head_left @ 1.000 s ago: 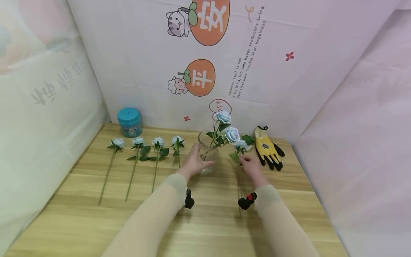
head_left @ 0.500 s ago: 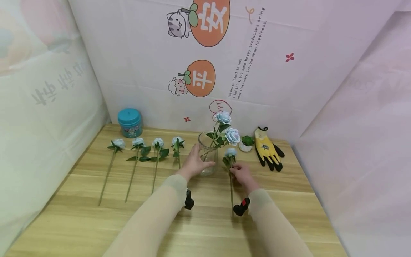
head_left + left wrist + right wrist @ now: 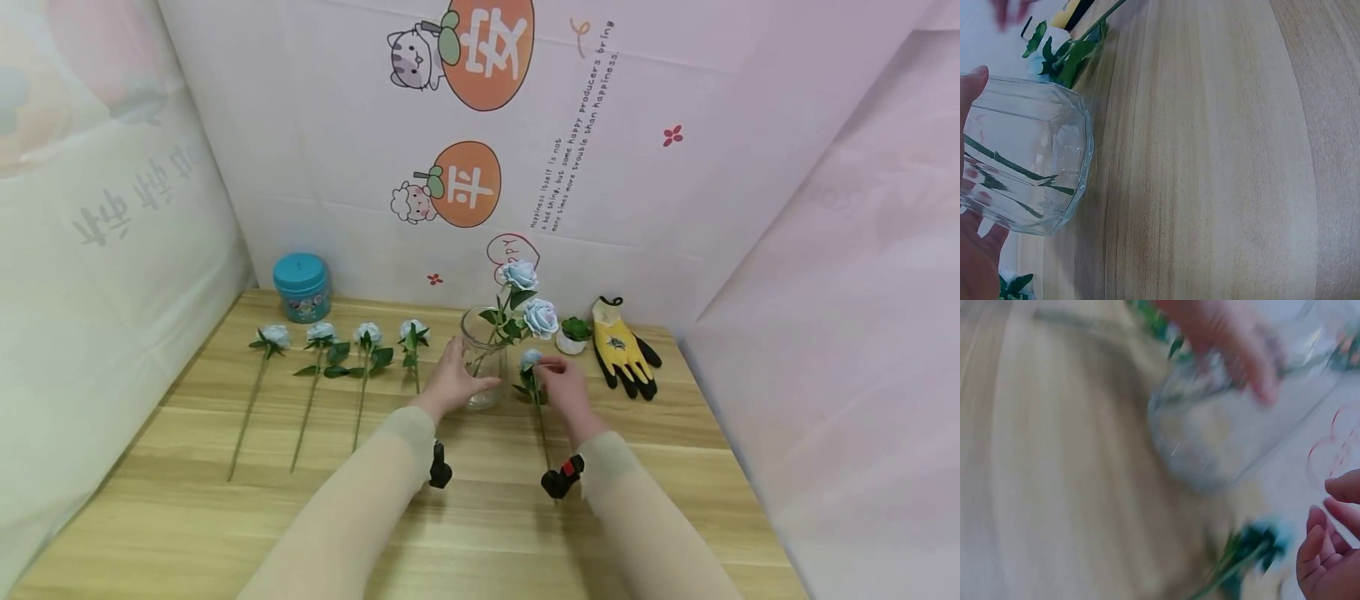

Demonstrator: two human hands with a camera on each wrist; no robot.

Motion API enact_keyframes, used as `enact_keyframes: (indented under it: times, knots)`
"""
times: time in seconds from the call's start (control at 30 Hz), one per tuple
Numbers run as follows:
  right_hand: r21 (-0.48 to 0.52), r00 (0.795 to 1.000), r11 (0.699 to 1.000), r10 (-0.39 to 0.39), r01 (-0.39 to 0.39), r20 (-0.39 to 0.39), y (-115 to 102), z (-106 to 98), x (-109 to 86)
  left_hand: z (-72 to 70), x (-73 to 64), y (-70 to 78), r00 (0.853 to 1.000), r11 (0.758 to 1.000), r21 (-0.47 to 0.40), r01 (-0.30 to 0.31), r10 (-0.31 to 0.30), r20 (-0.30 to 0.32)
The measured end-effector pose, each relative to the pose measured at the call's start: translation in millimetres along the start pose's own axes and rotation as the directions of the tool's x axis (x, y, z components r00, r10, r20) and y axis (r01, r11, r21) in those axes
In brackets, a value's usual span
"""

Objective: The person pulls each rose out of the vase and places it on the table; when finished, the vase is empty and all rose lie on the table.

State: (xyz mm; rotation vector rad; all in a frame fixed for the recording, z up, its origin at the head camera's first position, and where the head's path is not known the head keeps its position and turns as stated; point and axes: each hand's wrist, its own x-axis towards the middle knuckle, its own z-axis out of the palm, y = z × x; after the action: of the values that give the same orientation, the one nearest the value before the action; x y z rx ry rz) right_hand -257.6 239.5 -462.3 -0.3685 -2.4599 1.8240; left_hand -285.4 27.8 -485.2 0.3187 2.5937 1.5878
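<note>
Gripping the glass vase (image 3: pixel 495 365) with the left hand (image 3: pixel 452 384), thumb and fingers curved round its wall, probably to steady it against the rightward lean of 2 pale blue roses (image 3: pixel 541 318). Holding the right hand (image 3: pixel 564 387) loosely curled just beside the bloom of 1 single rose (image 3: pixel 530 385), thumb and fingertips apart, pinching nothing visible. Having that flower between vase and right hand, apparently resting on the table (image 3: pixel 480 525), perhaps for easy reach, with 4 more roses (image 3: pixel 367 335) in a row left of the left hand.

The vase (image 3: pixel 1035 137) looks glossy glass, the tabletop (image 3: pixel 480 521) smooth wood, the backdrop (image 3: pixel 637 208) cloth
</note>
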Motion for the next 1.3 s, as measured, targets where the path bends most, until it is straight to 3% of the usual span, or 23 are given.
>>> enact_keyframes:
  times: [0.17,0.27,0.43,0.57,0.7,0.9,1.2,1.3]
  knots:
    - [0.095,0.992,0.99,-0.114,0.108,0.057,-34,3,-8.6,0.1,0.8,-2.2,1.0,1.0,-0.009,-0.012,0.012,-0.001]
    - [0.183,0.981,0.974,-0.156,0.134,0.114,-48,4,-13.6,0.7,1.6,-3.5,1.0,0.999,-0.026,-0.019,0.019,0.004]
    - [0.235,0.975,0.966,-0.15,0.108,0.166,-60,5,-17.2,2.2,2.5,-4.5,1.0,0.999,-0.036,-0.025,0.025,-0.003]
    - [0.271,0.977,0.958,-0.144,0.098,0.158,-64,6,-18.9,3.9,2.5,-3.8,1.0,1.0,-0.025,-0.017,0.017,-0.007]
    - [0.3,0.97,0.943,-0.195,0.146,0.143,-73,7,-27.3,5.1,3.6,-4.4,1.0,1.0,-0.02,-0.018,0.018,-0.011]
    - [0.418,0.948,0.871,-0.312,0.258,0.064,-84,9,-32.7,5.2,4.0,-5.1,1.0,0.999,-0.026,-0.02,0.019,-0.009]
    - [0.486,0.892,0.788,-0.451,0.379,0.036,-142,-18,-67.5,1.8,-1.3,0.0,1.0,1.0,-0.029,-0.008,0.008,-0.002]
    - [0.514,0.864,0.742,-0.504,0.43,0.004,-159,-28,-74.7,1.2,-0.9,-0.8,1.0,1.0,-0.031,-0.004,0.004,-0.003]
